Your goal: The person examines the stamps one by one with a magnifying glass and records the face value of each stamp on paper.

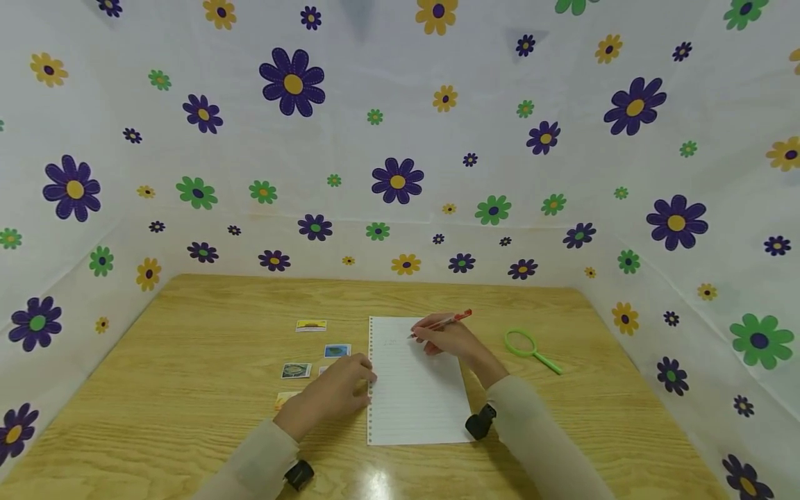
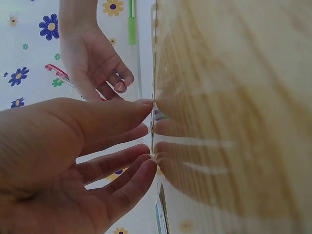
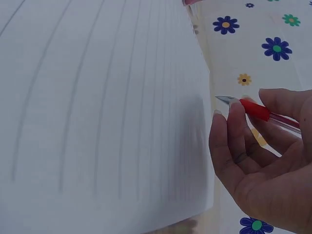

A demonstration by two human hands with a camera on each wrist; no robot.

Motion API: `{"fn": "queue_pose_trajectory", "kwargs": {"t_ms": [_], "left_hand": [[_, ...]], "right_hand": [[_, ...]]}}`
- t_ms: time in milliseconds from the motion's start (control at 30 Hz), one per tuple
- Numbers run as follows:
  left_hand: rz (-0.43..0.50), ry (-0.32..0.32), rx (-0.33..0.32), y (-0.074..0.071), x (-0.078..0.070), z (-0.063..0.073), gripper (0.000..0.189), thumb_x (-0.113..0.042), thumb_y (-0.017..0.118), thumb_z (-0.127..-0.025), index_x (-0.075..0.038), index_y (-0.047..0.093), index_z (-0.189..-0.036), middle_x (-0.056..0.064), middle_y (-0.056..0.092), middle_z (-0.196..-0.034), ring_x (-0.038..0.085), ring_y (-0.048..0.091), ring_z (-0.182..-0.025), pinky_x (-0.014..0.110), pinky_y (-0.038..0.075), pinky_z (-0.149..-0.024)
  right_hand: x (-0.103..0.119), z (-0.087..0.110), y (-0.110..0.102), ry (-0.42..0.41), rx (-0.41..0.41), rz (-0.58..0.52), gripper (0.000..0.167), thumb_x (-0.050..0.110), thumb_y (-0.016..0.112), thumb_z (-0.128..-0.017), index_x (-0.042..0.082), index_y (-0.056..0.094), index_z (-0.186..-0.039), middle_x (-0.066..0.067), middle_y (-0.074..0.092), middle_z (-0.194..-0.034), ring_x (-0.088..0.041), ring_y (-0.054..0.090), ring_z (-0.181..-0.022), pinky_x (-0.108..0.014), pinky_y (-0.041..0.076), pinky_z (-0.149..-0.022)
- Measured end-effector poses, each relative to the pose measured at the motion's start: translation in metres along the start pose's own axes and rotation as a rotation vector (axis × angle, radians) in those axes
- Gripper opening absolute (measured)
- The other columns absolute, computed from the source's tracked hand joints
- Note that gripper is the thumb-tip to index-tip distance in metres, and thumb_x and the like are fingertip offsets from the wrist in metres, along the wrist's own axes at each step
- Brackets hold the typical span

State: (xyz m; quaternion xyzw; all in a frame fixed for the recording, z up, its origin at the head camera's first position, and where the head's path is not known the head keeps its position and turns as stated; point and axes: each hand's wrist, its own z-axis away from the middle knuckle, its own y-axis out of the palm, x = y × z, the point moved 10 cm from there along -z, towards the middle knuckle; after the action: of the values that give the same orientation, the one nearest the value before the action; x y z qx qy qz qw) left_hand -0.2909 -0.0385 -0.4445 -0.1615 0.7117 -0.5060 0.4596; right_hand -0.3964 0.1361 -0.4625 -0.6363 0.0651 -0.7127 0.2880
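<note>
A lined sheet of paper [image 1: 419,396] with holes down its left edge lies on the wooden table. My right hand [image 1: 446,337] pinches a red pen [image 1: 461,316] over the upper part of the sheet; faint writing shows to the left of its tip. In the right wrist view the pen's metal tip and red grip [image 3: 256,109] stick out past the fingers. At the sheet's left edge rests my left hand [image 1: 334,389], its fingers loosely bent and the fingertips touching the table by the paper, as the left wrist view also shows.
Left of the paper lie several small picture cards, among them a yellow card [image 1: 311,325], a blue card [image 1: 337,351] and a green-brown card [image 1: 296,371]; the left hand partly covers others. A green magnifying glass [image 1: 547,362] lies to the right. Flower-patterned cloth [image 1: 350,139] surrounds the table.
</note>
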Motion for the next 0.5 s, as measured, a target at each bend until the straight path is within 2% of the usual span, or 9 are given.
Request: {"fn": "queue_pose_trajectory", "kwargs": {"t_ms": [233, 500], "left_hand": [[0.015, 0.007, 0.005, -0.001, -0.001, 0.0, 0.03, -0.004, 0.078, -0.089, 0.004, 0.074, -0.118, 0.021, 0.063, -0.128, 0.038, 0.062, -0.119, 0.053, 0.052, -0.101], [0.017, 0.0, 0.003, 0.0, -0.001, 0.0, 0.029, -0.003, 0.077, -0.089, 0.004, 0.074, -0.116, 0.022, 0.063, -0.127, 0.039, 0.062, -0.118, 0.054, 0.052, -0.1]], "right_hand": [[-0.008, -0.013, 0.006, 0.038, -0.064, -0.044, 0.018, 0.024, 0.073, -0.097, 0.007, 0.075, -0.103, -0.007, 0.07, -0.083, -0.013, 0.061, -0.064, -0.023, 0.054, -0.062], [-0.012, -0.022, 0.008, 0.062, -0.12, -0.005, 0.018, 0.027, 0.074, -0.096, 0.009, 0.076, -0.102, -0.001, 0.069, -0.079, -0.011, 0.06, -0.064, -0.021, 0.048, -0.061]]}}
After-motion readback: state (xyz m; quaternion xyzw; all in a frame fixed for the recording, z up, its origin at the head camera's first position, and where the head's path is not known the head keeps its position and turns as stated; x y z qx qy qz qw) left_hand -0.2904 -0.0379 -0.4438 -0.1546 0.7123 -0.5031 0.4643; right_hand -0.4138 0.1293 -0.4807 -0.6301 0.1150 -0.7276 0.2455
